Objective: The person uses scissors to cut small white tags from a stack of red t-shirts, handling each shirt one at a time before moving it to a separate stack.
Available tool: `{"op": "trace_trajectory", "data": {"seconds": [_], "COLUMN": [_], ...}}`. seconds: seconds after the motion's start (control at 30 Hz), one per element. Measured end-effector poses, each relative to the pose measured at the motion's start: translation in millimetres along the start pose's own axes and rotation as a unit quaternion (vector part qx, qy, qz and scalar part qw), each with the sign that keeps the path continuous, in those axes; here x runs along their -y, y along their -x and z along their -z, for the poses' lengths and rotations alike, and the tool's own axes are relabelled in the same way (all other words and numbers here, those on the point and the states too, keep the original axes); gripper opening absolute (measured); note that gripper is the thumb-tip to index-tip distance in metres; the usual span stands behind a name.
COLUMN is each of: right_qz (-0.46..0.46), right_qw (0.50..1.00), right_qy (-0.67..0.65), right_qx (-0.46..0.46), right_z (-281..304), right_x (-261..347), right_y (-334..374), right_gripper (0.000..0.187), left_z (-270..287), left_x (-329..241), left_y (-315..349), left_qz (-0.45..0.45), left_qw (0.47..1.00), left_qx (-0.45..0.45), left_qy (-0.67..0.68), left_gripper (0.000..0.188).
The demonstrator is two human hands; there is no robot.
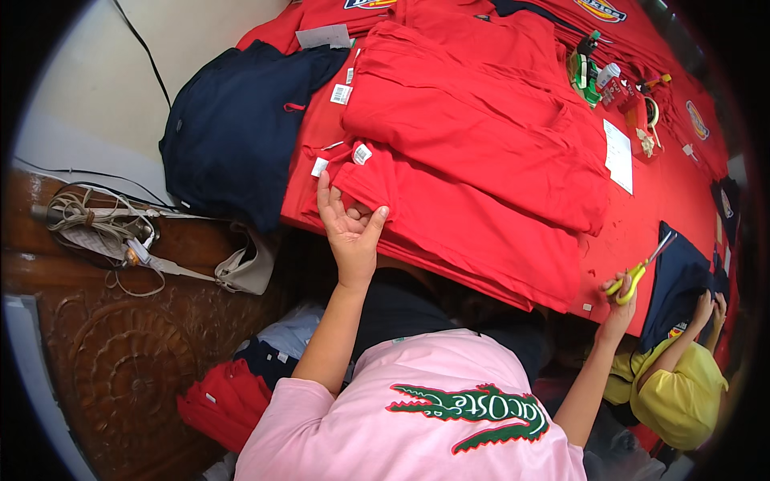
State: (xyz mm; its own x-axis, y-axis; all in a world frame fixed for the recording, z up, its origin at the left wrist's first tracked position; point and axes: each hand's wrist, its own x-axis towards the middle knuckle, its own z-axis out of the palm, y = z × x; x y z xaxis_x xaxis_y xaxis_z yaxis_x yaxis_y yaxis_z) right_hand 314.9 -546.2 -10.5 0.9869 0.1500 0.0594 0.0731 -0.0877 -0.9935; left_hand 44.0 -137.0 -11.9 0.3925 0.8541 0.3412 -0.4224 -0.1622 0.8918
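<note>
Red folded garments (473, 152) stack on the red-covered tabletop (666, 200), their lower edges partly hidden. The left hand (349, 228) pinches the stack's near corner; the right hand (622, 301), closed, holds yellow-handled scissors (642, 268).

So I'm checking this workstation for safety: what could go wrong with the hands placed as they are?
The right hand holds yellow-handled scissors with the blades pointing up and out toward a co-worker in yellow; a swing could nick someone. The left hand grips the edge of the red garment stack, which overhangs the table edge, so a tug might drag it off.
</note>
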Motion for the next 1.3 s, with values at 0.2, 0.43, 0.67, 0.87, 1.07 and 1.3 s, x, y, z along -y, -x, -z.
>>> {"op": "trace_trajectory", "data": {"seconds": [0.2,0.43,0.67,0.87,1.07,1.3], "right_qz": [-0.008,0.029,0.302,0.333,0.343,0.36], "right_qw": [0.999,0.996,0.866,0.798,0.772,0.779], "right_qy": [0.034,0.032,0.289,0.329,0.344,0.326], "right_qx": [0.034,0.081,0.274,0.379,0.411,0.396], "right_z": [25.2,-46.7,-170.4,-232.6,-265.8,-270.7], "right_x": [-11.3,8.2,76.5,92.6,93.1,82.3], "right_y": [18.0,16.3,31.2,29.2,20.6,21.1], "right_gripper": [0.03,0.015,0.024,0.03,0.032,0.033], "left_z": [-11.7,-15.7,-44.5,-41.5,-32.8,-33.0], "left_x": [-3.0,16.8,15.3,3.1,5.1,0.9], "left_y": [0.4,-9.4,-18.5,-19.1,-18.8,-21.2], "left_qz": [0.008,0.014,0.019,0.011,-0.001,0.01], "left_qw": [1.0,0.999,0.999,1.0,1.0,1.0], "left_qx": [0.013,-0.013,-0.029,0.007,0.004,0.001], "left_qy": [-0.011,-0.027,0.031,0.016,0.017,0.019], "left_gripper": [0.1,0.065,0.069,0.088,0.099,0.108]}}
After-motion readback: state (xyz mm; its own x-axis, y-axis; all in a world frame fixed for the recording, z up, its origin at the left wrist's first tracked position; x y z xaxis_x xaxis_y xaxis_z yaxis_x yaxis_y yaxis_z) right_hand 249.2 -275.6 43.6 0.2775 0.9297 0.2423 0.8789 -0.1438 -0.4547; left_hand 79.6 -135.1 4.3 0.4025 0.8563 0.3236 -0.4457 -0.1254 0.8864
